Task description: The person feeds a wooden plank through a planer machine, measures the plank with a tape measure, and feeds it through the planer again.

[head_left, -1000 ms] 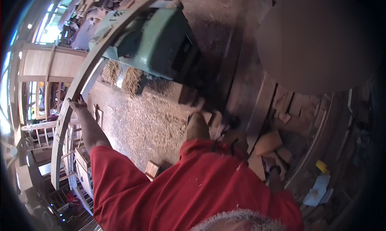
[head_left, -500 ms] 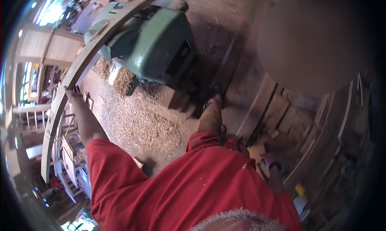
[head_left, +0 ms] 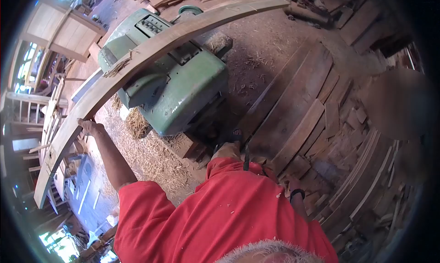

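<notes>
Gripping the long curved board [head_left: 151, 46], the left hand [head_left: 91, 127] is holding its edge. Across the green machine [head_left: 188, 89], the board is now showing its far end, so its whole bend is showing. The right hand [head_left: 287, 183] is hanging low; I cannot tell its grip.

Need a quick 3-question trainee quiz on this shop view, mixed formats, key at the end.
1. Which hand is on the long board? A) left B) right C) both
2. True or false: no part of the green machine is hidden by the long board.
3. Name the pale material strewn beside the green machine.

Key:
1. A, the left hand.
2. False; the long board crosses in front of it.
3. Wood shavings.
</notes>
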Action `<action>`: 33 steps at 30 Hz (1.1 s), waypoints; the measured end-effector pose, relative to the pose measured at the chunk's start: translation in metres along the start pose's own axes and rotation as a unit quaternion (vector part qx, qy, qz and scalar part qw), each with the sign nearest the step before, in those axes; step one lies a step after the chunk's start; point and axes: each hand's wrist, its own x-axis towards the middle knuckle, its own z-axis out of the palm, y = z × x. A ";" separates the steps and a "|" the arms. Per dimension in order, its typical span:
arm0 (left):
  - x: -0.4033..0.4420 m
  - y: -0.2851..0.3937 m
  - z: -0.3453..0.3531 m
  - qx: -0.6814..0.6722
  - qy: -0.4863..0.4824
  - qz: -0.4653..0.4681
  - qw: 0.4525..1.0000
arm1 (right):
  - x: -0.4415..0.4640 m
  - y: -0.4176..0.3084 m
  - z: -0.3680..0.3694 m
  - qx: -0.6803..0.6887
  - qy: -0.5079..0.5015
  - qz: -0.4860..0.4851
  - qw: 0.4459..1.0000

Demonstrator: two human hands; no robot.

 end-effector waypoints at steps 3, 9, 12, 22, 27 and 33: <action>0.035 -0.029 -0.017 0.003 -0.001 0.133 0.991 | -0.002 -0.025 -0.002 -0.136 -0.040 -0.064 0.988; -0.027 0.013 0.006 0.025 0.071 0.040 0.996 | 0.020 -0.118 -0.013 -0.532 -0.173 -0.148 0.816; -0.050 0.027 0.013 0.081 0.062 0.005 0.995 | 0.043 -0.146 -0.011 -0.468 -0.212 -0.130 0.848; -0.348 -0.032 0.126 0.002 -0.208 0.043 0.977 | 0.188 -0.236 -0.010 -0.616 -0.138 -0.223 0.743; -0.489 -0.139 0.219 0.064 -0.390 -0.377 0.838 | 0.220 -0.330 -0.004 -0.101 -0.105 -0.073 0.987; -0.558 -0.251 0.337 0.011 -0.289 -0.460 0.840 | 0.218 -0.501 -0.013 0.181 -0.232 -0.025 0.955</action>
